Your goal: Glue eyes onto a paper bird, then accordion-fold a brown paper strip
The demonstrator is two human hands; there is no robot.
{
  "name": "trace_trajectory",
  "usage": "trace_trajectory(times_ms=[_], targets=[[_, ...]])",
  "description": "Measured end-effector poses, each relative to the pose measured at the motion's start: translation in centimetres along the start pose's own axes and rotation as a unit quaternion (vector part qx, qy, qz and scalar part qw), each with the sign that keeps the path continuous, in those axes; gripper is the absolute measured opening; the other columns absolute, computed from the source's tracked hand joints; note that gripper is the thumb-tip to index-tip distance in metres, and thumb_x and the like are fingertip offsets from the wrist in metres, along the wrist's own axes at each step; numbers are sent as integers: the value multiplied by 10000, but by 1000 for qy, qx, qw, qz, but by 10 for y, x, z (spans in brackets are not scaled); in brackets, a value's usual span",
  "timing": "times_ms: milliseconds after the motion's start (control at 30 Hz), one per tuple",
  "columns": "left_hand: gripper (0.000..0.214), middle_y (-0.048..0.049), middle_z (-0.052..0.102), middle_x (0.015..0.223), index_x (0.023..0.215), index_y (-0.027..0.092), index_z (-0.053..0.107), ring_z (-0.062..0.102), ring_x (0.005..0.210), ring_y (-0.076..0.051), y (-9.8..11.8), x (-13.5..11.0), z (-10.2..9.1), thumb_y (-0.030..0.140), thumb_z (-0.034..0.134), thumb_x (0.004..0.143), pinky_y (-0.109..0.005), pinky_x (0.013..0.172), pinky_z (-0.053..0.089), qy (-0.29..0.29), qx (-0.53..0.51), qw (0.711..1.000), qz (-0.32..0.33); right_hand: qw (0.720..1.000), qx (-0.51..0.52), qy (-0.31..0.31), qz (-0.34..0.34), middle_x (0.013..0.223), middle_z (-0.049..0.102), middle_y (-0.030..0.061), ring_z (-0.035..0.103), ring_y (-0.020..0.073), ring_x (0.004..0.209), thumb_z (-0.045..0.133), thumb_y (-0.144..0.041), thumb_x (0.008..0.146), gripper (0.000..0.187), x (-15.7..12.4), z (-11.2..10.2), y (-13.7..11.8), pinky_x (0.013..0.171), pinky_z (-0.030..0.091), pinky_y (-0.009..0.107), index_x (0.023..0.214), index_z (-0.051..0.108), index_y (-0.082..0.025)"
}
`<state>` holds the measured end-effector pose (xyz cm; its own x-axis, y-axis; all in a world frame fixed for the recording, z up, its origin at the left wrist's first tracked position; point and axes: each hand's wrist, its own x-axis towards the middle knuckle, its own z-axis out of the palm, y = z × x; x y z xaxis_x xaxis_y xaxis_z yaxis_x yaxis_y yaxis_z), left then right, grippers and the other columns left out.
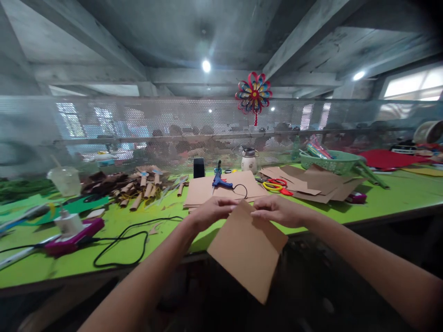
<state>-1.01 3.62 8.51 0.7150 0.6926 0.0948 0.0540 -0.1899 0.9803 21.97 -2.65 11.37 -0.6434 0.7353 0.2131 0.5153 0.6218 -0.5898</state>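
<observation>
A brown cardboard sheet [249, 251] hangs in front of the green table [114, 240], tilted with one corner up between my hands. My left hand [212, 212] is closed on the sheet's upper left edge. Closed as well, my right hand [277, 210] pinches the upper right edge. Both hands meet at the top corner, just above the table's near edge. Behind them lies a stack of cardboard sheets [204, 193] with a blue glue gun [220, 180] on top.
Yellow and red scissors [275, 186] and loose cardboard pieces [318, 186] lie right of the stack. A green basket [330, 161] stands behind. Left are a pink glue gun [74, 235], black cables [128, 240], rolled paper tubes [138, 193] and a plastic cup [65, 180]. Mesh screen behind.
</observation>
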Motion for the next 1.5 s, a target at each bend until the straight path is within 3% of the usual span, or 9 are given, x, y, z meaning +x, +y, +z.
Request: trace_trajectory(times_ms=[67,167,333,467,600,733,867,1300,1500], targets=[[391,-96,672,932,984,139,685,597,842,-171,3,4,-8,446,653,746,-260,725,452,15,30,999,2,996,-58,-69,4,632,441,-24,384,86,582,470,-411,883,344,13,0,14,527,298,202,719,570,-126],[427,-63,645,785,891,112,700,553,718,-145,0,11,-8,506,583,774,-228,624,420,-22,159,987,-21,979,-90,-184,13,574,409,-41,342,75,533,492,-395,864,326,37,6,33,499,265,198,727,593,-116],[420,39,496,561,791,113,710,392,553,-87,-17,17,-4,509,577,751,-203,515,287,-54,370,927,-25,961,-155,-229,-6,607,505,-24,404,77,561,508,-316,850,265,70,18,53,515,281,191,831,666,-103],[384,14,574,634,823,111,719,457,610,-109,-26,14,-12,466,596,743,-207,555,323,-28,380,925,-13,970,-147,-193,-10,646,577,-15,433,76,575,512,-263,843,237,75,25,61,527,308,183,874,689,-108],[304,-35,624,701,783,106,730,525,690,-150,-34,7,-16,384,617,733,-223,601,364,29,392,920,16,987,-124,-102,-4,752,639,34,507,107,653,587,-280,804,229,63,33,66,579,360,196,896,702,-105],[239,-33,610,651,726,119,732,533,664,-150,-41,3,-12,322,607,739,-231,596,363,56,412,909,21,992,-130,-3,-4,768,612,48,518,125,688,613,-266,793,199,47,42,71,606,369,212,874,716,-116],[217,-28,597,665,811,159,740,530,642,-144,-43,3,-7,302,587,753,-234,577,355,74,453,888,35,990,-137,40,-20,739,574,48,506,129,696,628,-255,798,177,41,49,76,599,356,216,844,732,-120],[202,-62,607,737,777,132,636,525,636,-160,-40,13,7,301,530,806,-250,565,363,48,530,844,70,971,-223,43,-68,799,585,73,491,140,725,536,-184,865,161,46,60,68,627,328,239,823,673,-112],[145,-50,582,772,778,144,601,509,672,-145,-45,10,4,240,499,817,-240,599,373,48,522,846,92,972,-230,14,-47,813,567,60,475,139,741,519,-142,849,120,39,53,74,647,330,234,855,637,-120]])
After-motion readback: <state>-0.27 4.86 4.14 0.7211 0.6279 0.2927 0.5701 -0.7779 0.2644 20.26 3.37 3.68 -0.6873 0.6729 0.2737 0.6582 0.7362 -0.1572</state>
